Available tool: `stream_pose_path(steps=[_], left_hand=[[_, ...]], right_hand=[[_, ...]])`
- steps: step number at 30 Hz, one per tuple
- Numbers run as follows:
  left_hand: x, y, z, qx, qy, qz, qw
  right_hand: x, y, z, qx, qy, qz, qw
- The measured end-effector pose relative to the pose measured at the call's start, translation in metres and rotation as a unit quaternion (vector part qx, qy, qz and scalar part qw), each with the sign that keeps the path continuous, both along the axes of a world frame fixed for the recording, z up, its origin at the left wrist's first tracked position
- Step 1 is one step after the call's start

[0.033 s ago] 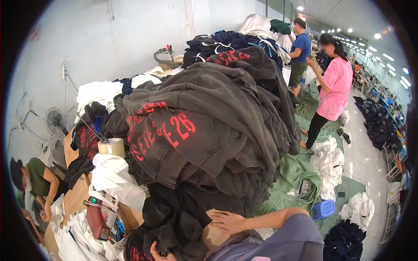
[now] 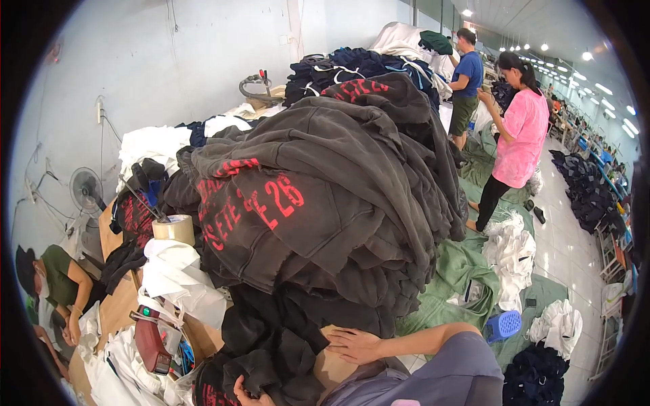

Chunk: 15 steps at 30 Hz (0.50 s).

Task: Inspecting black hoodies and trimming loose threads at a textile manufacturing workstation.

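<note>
A crumpled black garment (image 2: 267, 338) lies at the front of the table, partly under the large heap. At the lower edge of the picture, my left hand (image 2: 252, 394) has its fingers curled into this cloth; only part of the hand shows. My right hand (image 2: 353, 346) rests flat on a bare piece of the tan tabletop (image 2: 333, 369), fingers stretched out and holding nothing. Beyond both hands rises a tall heap of dark grey sweatshirts (image 2: 325, 203) with red print. Red print also shows on dark cloth (image 2: 211, 389) beside my left hand.
To the left are a tape roll (image 2: 174, 231), white cloth (image 2: 177, 274) and a dark red device (image 2: 152, 344) with a green light. A seated person (image 2: 61, 284) works at far left. Two people (image 2: 518, 135) stand at right. A blue plastic stool (image 2: 504, 326) stands on the floor.
</note>
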State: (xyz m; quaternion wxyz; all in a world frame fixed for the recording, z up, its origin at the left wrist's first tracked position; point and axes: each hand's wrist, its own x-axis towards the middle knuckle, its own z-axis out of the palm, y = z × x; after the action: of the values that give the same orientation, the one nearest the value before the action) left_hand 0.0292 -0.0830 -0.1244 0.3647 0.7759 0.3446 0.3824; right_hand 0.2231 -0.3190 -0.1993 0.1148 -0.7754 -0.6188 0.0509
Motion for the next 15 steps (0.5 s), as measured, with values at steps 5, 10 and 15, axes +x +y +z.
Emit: stream_pose_path(steps=[5, 10, 15], left_hand=[[-0.0003, -0.0014, 0.0049, -0.022, 0.01, 0.003, 1.0], [0.0027, -0.0045, 0.0085, -0.006, -0.007, 0.006, 1.0], [0.0035, -0.0035, 0.0048, -0.015, -0.001, 0.012, 1.0]], right_hand=[[0.0002, -0.0003, -0.0007, 0.032, -0.031, 0.0, 0.999], [0.0012, -0.0012, -0.0023, 0.029, -0.017, -0.001, 0.999], [0.0028, -0.0017, -0.004, 0.027, -0.007, 0.002, 1.0]])
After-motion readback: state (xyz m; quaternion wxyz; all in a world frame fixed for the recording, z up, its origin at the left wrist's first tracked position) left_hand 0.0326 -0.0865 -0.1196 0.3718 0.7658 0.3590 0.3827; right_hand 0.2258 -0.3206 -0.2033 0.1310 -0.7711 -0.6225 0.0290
